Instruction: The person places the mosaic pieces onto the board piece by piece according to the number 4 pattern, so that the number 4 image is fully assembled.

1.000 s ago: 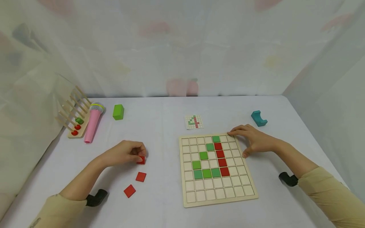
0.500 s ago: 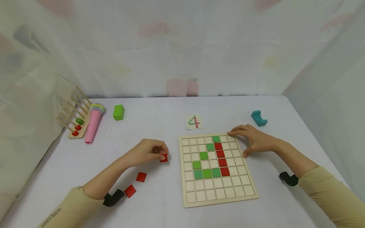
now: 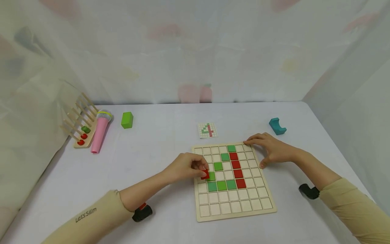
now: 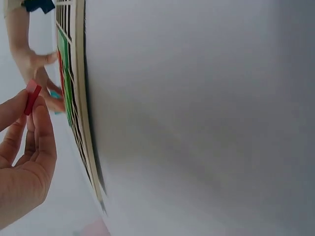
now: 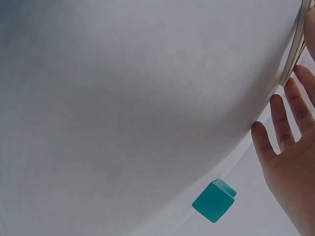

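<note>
My left hand (image 3: 186,166) pinches a red square tile (image 3: 205,174) between thumb and fingers, above the left part of the wooden grid board (image 3: 213,209). In the left wrist view the tile (image 4: 32,98) is seen nearly edge-on, held up off the board. Green tiles (image 3: 221,185) form a slanting line and a row in the grid, and red tiles (image 3: 236,164) stand in a column. My right hand (image 3: 272,149) touches the board's far right corner and right edge, fingers spread. In the right wrist view its fingers (image 5: 280,118) look extended.
A small pattern card (image 3: 208,130) lies behind the board. Back right is a teal block (image 3: 276,126); back left are a green block (image 3: 127,120), a pink toy microphone (image 3: 101,132) and a pegged stand (image 3: 83,139). The left arm mostly hides a loose red tile (image 3: 142,206).
My left hand has carried the red tile rightward from the table to over the board. Its arm now covers the loose red tiles. The right hand and the board have stayed put.
</note>
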Demonstrator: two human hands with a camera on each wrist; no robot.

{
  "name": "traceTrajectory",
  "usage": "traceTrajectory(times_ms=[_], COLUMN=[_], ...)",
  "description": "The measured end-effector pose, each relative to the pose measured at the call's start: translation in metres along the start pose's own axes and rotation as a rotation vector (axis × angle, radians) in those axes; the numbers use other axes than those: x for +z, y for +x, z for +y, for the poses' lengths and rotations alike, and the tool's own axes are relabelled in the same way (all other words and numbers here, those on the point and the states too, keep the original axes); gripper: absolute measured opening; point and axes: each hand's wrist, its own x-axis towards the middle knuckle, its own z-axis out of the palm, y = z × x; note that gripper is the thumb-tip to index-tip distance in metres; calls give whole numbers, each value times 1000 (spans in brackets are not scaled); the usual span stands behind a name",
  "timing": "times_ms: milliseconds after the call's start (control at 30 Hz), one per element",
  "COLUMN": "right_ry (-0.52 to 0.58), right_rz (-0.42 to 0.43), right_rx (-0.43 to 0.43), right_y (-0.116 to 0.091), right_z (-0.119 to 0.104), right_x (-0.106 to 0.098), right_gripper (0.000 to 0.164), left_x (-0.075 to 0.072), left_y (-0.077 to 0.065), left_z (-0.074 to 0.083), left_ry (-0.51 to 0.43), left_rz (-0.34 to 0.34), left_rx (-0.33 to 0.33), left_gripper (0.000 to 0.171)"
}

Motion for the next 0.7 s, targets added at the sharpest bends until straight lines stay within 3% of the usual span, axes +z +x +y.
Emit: traceTrajectory(times_ms=[400,700], right_ry=[21,15], right_rz=[-9,-2], right_rx=[6,-12], right_y=[-1,-1], right_z=[-1,-1], right_x=[-1,-2], right_gripper=[91,92], left_x=[39,71], left_y=[33,47], left_z=[37,51], left_ry=[-2,106], left_rz=[-117,-157], left_rx=[92,71], left_gripper=[9,10])
